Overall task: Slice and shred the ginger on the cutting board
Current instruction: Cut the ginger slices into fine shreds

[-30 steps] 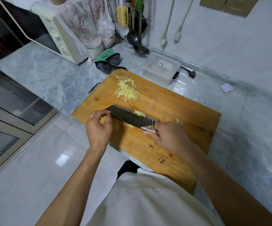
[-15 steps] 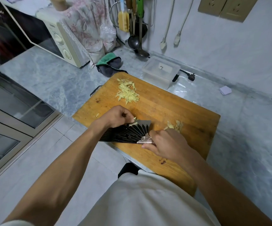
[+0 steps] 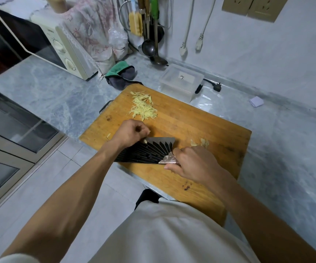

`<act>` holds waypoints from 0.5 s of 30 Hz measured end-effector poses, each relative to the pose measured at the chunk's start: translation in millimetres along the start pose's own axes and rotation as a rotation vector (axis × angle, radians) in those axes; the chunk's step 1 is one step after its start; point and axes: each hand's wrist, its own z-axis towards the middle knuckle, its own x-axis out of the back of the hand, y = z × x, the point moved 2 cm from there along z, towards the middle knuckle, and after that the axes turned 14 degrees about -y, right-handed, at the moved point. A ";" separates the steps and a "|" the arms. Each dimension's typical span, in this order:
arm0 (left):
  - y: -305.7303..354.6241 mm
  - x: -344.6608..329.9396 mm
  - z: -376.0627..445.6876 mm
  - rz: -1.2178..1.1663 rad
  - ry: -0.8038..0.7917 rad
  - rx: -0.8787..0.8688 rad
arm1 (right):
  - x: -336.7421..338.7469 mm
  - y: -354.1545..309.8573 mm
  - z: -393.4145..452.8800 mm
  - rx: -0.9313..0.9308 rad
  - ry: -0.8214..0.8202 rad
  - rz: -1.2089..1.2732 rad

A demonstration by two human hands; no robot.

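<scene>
A wooden cutting board [image 3: 195,118] lies on the grey marble counter. Shredded ginger [image 3: 143,109] is piled at the board's far left. A few ginger slices [image 3: 200,142] lie near the middle right, just beyond my right hand. My right hand [image 3: 193,164] grips the handle of a black cleaver [image 3: 149,153] with a fan pattern; the blade lies flat, its left end past the board's near edge. My left hand [image 3: 132,132] hovers at the blade's far edge, fingers curled, pinching a small pale ginger bit. Another bit sits on the blade.
A clear plastic lidded box [image 3: 181,80] stands just behind the board. A green and grey cloth [image 3: 122,74] lies at the board's far left corner, and a microwave [image 3: 45,40] is further left. Ladles [image 3: 149,46] hang on the wall. A folded paper [image 3: 256,101] lies at the right.
My left hand moved from the blade's left end to its far edge and curled around ginger bits. The cleaver came flat and slid toward the board's near edge.
</scene>
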 end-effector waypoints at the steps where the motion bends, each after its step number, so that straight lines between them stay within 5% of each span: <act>1: -2.1 2.6 -2.1 -0.032 0.075 -0.010 | -0.8 2.3 -1.3 -0.022 -0.008 0.016; 5: 1.1 19.8 -19.4 -0.286 0.469 -0.071 | -6.5 17.2 -2.9 -0.158 0.004 0.161; 8: 7.8 15.8 -36.7 -0.358 0.589 -0.070 | -13.3 28.3 2.3 -0.291 0.060 0.339; 15: -16.6 -44.2 -31.9 -0.135 0.208 0.075 | -16.6 41.6 4.6 -0.354 0.117 0.698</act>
